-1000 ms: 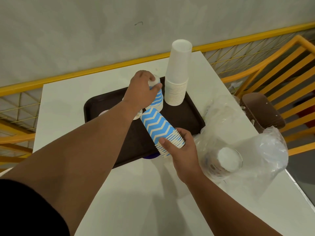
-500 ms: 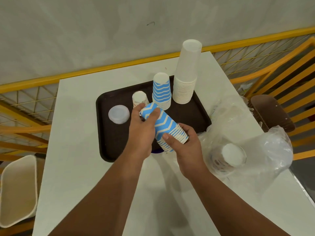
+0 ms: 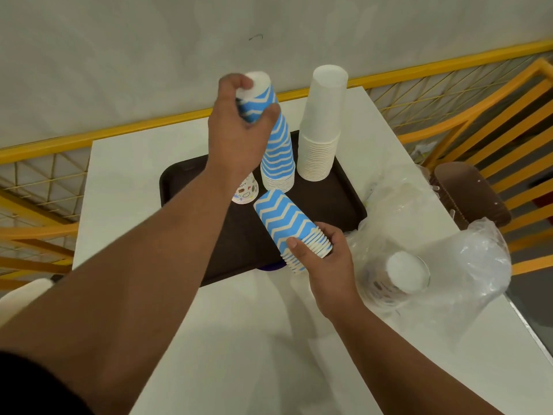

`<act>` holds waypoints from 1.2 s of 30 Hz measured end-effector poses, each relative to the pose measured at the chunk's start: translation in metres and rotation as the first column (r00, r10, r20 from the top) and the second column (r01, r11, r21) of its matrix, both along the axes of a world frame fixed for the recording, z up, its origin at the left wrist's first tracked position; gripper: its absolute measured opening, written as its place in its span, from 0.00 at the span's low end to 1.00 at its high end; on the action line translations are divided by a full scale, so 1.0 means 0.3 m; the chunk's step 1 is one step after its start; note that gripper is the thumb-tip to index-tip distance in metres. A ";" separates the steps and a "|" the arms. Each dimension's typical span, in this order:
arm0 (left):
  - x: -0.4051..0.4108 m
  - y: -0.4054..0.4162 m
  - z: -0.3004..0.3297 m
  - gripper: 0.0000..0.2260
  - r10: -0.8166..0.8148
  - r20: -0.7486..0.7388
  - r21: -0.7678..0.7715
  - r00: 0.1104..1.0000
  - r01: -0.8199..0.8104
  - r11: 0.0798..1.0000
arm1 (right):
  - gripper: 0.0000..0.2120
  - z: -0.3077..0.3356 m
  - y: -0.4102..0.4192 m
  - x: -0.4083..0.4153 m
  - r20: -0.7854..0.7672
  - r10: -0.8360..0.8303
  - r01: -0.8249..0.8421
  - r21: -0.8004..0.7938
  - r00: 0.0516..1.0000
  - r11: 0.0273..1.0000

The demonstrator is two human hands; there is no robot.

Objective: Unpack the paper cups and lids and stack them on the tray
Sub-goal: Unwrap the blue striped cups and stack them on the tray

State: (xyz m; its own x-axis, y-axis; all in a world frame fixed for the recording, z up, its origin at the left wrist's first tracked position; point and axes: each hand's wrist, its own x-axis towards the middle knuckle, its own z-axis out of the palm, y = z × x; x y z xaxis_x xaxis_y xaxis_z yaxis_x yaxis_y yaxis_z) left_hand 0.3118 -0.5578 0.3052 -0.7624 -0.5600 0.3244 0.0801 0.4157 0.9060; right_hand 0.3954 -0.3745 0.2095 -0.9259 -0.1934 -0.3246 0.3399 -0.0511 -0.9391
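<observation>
Stack (image 3: pixel 294 227) of blue cups, tilted, bases toward tray (image 3: pixel 329 202), gripped by right hand (image 3: pixel 321 260); left hand (image 3: pixel 239 130) grips top cup (image 3: pixel 257 95) of upright stack.

White table (image 3: pixel 125 163): dark brown tray (image 3: pixel 338 202) at far centre; crumpled clear plastic bags (image 3: pixel 466 265) at right, touching the tray.

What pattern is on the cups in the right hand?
Blue and white zigzag chevrons on the cup stack in the right hand, clearest in the head view.
</observation>
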 end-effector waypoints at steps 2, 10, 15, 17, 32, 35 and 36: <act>-0.051 -0.008 -0.011 0.17 -0.041 0.013 -0.068 0.999 0.042 0.997 | 0.35 -0.007 0.003 0.002 0.015 0.003 -0.003 -0.009 1.000 1.000; -0.114 -0.027 -0.177 0.18 -0.069 0.384 -0.294 0.921 0.193 0.936 | 0.37 -0.035 0.015 0.007 0.041 0.008 -0.008 -0.004 0.999 1.000; -0.043 -0.013 -0.122 0.16 -0.017 0.391 -0.266 0.920 0.131 0.955 | 0.36 -0.022 0.005 -0.004 0.059 0.010 -0.008 -0.039 0.998 0.999; 0.016 -0.001 -0.082 0.15 0.055 0.325 -0.157 0.944 -0.003 0.988 | 0.36 -0.010 -0.003 -0.015 0.082 -0.012 0.021 -0.102 0.997 0.995; 0.275 0.166 -0.153 0.10 -0.037 0.297 0.617 0.954 -0.163 0.770 | 0.33 0.032 -0.024 -0.012 -0.043 -0.005 0.000 -0.106 0.999 0.994; 0.235 0.145 -0.143 0.11 -0.005 0.278 0.524 0.961 -0.147 0.839 | 0.36 0.015 -0.016 -0.014 -0.006 -0.040 0.039 -0.111 0.999 0.993; 0.212 0.122 -0.129 0.11 0.040 0.259 0.463 0.965 -0.161 0.872 | 0.36 0.009 -0.013 -0.014 0.007 -0.052 0.052 -0.108 0.999 0.993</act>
